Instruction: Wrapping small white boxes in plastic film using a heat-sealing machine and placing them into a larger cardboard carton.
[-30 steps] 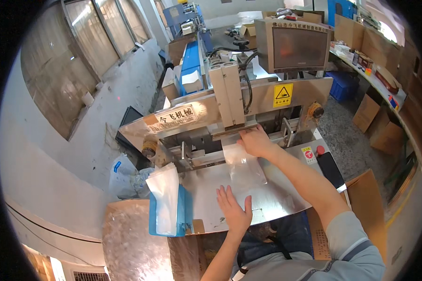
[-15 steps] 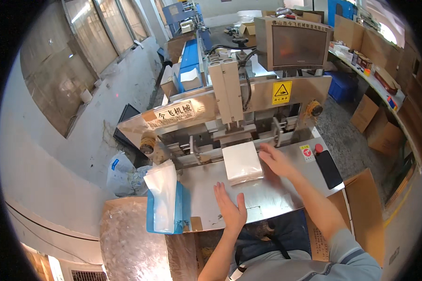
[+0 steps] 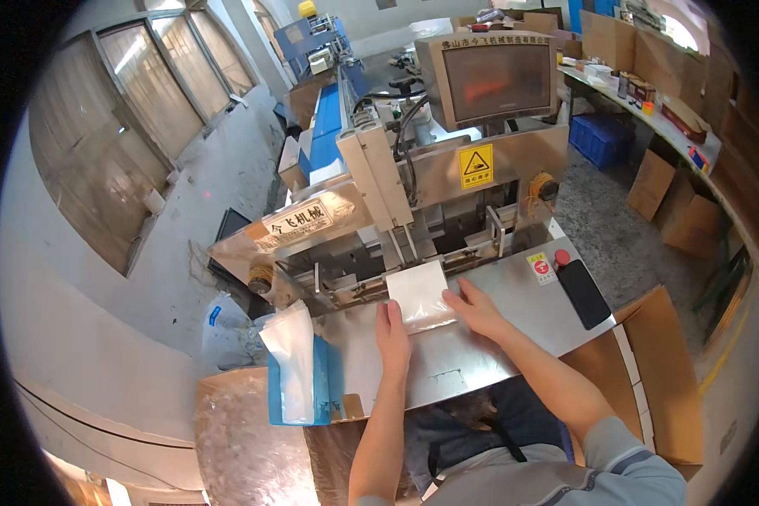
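Note:
A white square packet [image 3: 419,293], like a stack of napkins in clear shiny film, lies on the steel table [image 3: 358,363] with its far edge at the machine's opening. My left hand [image 3: 392,339] is at its near left side, fingers stretched forward and close together along the edge. At the right side, my right hand [image 3: 478,310] is open, its thumb and fingertips by the packet's edge. Both palms face each other across it; neither hand's fingers wrap round it. To the left, a blue bin [image 3: 321,379] holds flat, clear plastic bags [image 3: 291,354].
The machine's metal crossbar [image 3: 434,185] and upright column [image 3: 379,173] rise beyond the packet, with a screen [image 3: 497,80] above. A red button [image 3: 562,256] and a black phone [image 3: 584,293] are at the table's right. An open carton [image 3: 662,379] stands right of the table.
My left hand has moved forward to the packet's left side. The packet sits deeper against the machine, and the column's lower part has withdrawn from above it. The view has shifted slightly.

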`<action>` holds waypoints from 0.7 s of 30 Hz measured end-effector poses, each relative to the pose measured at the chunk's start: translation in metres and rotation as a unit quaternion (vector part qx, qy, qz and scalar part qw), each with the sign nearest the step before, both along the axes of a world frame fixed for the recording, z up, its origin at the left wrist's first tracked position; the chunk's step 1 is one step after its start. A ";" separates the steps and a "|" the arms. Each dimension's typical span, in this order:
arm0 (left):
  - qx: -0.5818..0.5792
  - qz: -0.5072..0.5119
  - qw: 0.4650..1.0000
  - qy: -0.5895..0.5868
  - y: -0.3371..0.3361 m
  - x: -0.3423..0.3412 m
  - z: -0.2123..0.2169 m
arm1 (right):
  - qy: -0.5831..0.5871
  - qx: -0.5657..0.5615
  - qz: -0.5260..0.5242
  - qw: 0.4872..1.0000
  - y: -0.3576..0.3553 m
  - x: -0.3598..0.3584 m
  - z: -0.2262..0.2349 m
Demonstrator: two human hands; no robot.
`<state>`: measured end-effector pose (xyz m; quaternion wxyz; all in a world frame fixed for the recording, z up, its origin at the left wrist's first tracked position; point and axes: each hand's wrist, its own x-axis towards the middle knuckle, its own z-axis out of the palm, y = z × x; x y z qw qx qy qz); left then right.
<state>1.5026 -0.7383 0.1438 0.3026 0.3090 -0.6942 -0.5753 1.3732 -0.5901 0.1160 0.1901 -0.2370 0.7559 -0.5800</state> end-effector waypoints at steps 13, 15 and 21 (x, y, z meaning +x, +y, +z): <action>0.274 -0.083 0.956 0.060 -0.016 -0.053 -0.008 | -0.228 -0.251 -0.025 0.941 0.060 0.005 0.017; 0.343 -0.071 0.931 0.103 -0.043 -0.080 -0.018 | -0.243 -0.236 -0.014 0.941 0.071 0.012 0.022; 0.294 -0.012 0.951 0.091 -0.080 -0.091 -0.034 | -0.250 -0.225 -0.002 0.942 0.105 0.035 0.033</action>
